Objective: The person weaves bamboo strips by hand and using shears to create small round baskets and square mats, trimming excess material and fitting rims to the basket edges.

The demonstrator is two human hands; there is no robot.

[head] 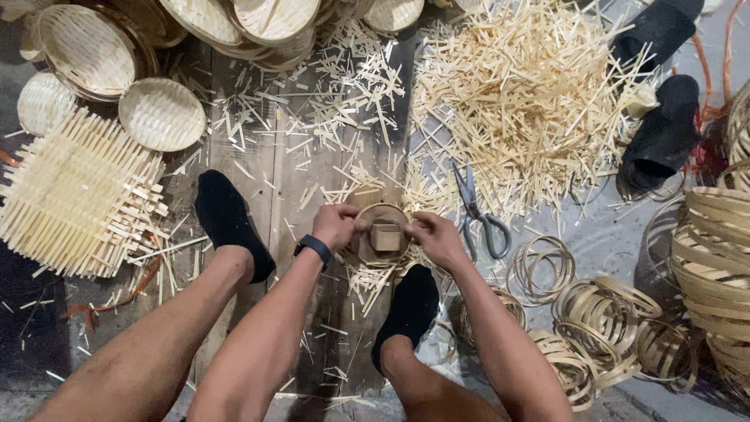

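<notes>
Hands: left hand (337, 225) and right hand (434, 237) meet over a small round bamboo basket (380, 234), one on each side of its rim.
Left fingers: curled tight, pinching the basket's left edge; a dark wristwatch (314, 248) sits on that wrist.
Right fingers: curled in, gripping the basket's right edge.
Basket: lies on the wooden boards (273, 187) between the person's two feet in black socks (228, 220), with a small wooden block (385, 235) resting in its middle.
Scissors: grey-handled scissors (478, 212) lie just right of the right hand, blades pointing away from the person.
Offcuts: big heap of bamboo strip offcuts (522, 94) beyond the scissors, with loose bits scattered across the boards.
Left side: flat woven bamboo mat (78, 195) with untrimmed ends, near finished round baskets (160, 113).
Right side: loose bamboo hoops (601, 320) on the floor, a stack of larger rings (715, 258) at the edge, and black slippers (664, 129) above them.
</notes>
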